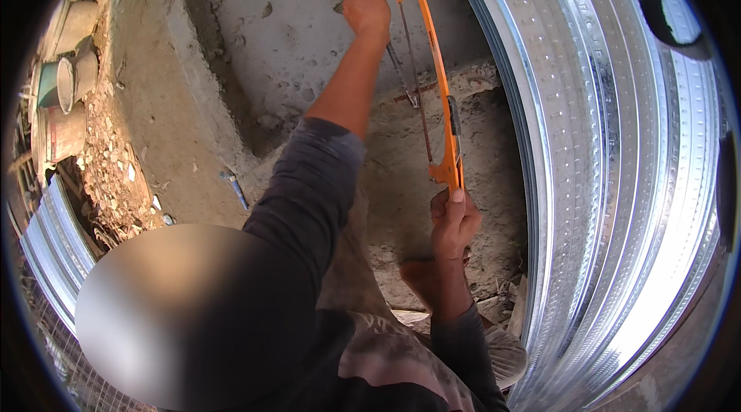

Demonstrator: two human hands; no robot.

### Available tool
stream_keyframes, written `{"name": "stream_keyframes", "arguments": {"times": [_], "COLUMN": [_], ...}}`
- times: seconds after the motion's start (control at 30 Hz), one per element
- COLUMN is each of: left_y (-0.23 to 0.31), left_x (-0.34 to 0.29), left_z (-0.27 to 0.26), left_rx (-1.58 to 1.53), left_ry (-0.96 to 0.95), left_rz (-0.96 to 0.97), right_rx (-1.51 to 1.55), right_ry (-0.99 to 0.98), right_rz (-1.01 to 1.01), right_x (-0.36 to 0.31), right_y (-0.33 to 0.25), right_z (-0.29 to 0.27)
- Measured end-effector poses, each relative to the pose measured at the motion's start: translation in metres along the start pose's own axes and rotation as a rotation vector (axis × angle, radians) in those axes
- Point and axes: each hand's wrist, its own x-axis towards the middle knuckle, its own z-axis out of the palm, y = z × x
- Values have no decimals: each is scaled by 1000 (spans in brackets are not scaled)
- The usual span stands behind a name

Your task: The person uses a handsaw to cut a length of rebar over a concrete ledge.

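My left hand point(367, 9) is closed round a dark ribbed steel rod point(395, 61), which slants from the top edge down toward the middle. In my right hand point(455, 219) is the handle of an orange-framed hacksaw point(437, 49), its thumb pressed along the frame. The saw stands nearly lengthwise in the view, its thin blade point(414, 80) facing left. Near the rod's lower end the blade meets or overlaps it; whether it cuts into the steel I cannot tell. Rough concrete point(285, 42) lies beneath the rod.
Long shiny ribbed metal sheets point(571, 142) are stacked close along the right. A raised concrete edge point(181, 65) runs at left. Beyond it are gravel point(116, 157) and several buckets or sacks point(69, 96). A small blue object point(235, 190) lies near my left sleeve.
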Motion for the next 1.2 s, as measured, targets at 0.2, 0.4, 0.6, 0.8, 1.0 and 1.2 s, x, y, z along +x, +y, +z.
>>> {"name": "stream_keyframes", "arguments": {"times": [0.2,0.4,0.6,0.8,1.0,1.2], "left_y": [-8,27,24,20,36,32], "left_x": [1,-14,-17,-17,-24,-24], "left_z": [-8,-13,-19,-17,-9,-10], "left_rx": [-171,-404,-430,-285,-218,-163], "left_ry": [-150,-309,-236,-175,-165,-155], "left_rz": [6,-283,-378,-287,-187,-151], "right_rx": [-60,-39,-44,-69,-50,-149], "right_ry": [-6,-25,-26,-18,-64,0], "right_rz": [-95,-119,-94,-217,-101,-146], "right_x": [-18,-14,-32,-76,-2,-96], "right_y": [9,14,30,31,27,39], "right_z": [-5,-7,-17,-45,-5,-61]}}
